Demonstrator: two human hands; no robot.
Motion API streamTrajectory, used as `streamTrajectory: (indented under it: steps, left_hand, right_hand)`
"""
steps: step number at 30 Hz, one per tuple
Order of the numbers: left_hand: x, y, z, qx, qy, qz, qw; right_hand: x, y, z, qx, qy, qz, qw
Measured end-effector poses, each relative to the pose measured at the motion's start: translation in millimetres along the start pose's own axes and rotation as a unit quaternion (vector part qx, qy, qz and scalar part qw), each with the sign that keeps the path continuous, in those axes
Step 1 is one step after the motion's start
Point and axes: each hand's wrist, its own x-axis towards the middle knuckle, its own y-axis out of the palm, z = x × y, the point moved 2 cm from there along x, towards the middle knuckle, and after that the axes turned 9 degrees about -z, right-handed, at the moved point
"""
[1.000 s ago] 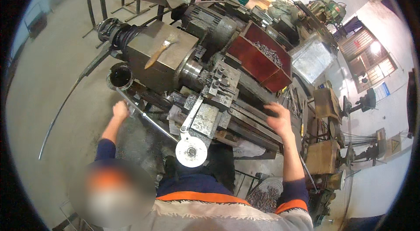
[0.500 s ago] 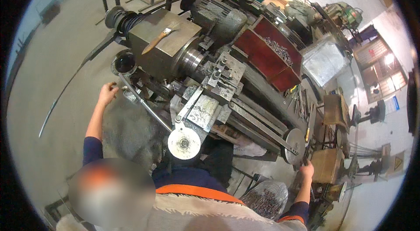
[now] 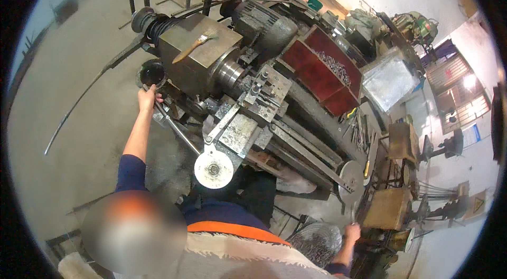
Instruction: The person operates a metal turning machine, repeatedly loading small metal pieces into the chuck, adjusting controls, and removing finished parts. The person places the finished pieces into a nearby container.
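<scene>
A small metal lathe stands before me, with a bright round chuck (image 3: 231,73) and a block-shaped tool post (image 3: 268,91) beside it. My left hand (image 3: 149,99) is closed around the upper end of a long steel lever (image 3: 182,134), just below a dark cup (image 3: 152,72). The lever slants down toward a pale round disc (image 3: 213,167) at the near side of the carriage. At the right end of the lathe, my right hand (image 3: 352,233) grips a handle (image 3: 353,215) that sticks down from a grey metal disc (image 3: 350,176).
A brush (image 3: 191,51) lies on the headstock. Behind the bed sits a dark red box (image 3: 323,81) holding small metal parts. Hand tools (image 3: 362,131) lie right of it. A plastic-lined container of dark pieces (image 3: 316,244) stands near my right forearm. A thin rod (image 3: 76,105) curves out left.
My left hand has moved right and closed on the lever's end, after being off it. My right hand has swung down and left with the disc's handle. The view has shifted slightly.
</scene>
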Motion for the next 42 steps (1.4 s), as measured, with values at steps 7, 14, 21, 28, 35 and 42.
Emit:
streamTrajectory:
  steps: [7,14,21,28,35,42]
  left_hand:
    - [-24,20,0,-0.017,0.0,-0.075,0.997]
    - [-22,24,-2,-0.013,0.018,-0.069,0.997]
    - [-34,23,-16,0.007,0.018,-0.062,0.998]
    - [-29,22,-14,0.069,0.052,-0.086,0.993]
    - [10,-6,-23,0.169,0.081,-0.014,0.982]
    - [35,-90,10,0.155,0.091,-0.012,0.984]
  right_hand:
    - [-57,18,-51,0.042,0.096,0.031,0.994]
    - [-82,9,-33,0.038,0.133,-0.021,0.99]
    - [-87,3,-26,0.05,0.114,-0.026,0.992]
    - [-90,0,-17,0.053,0.089,-0.057,0.993]
    - [-33,5,-1,0.032,-0.021,-0.115,0.993]
    - [52,23,-24,0.006,0.008,-0.092,0.996]
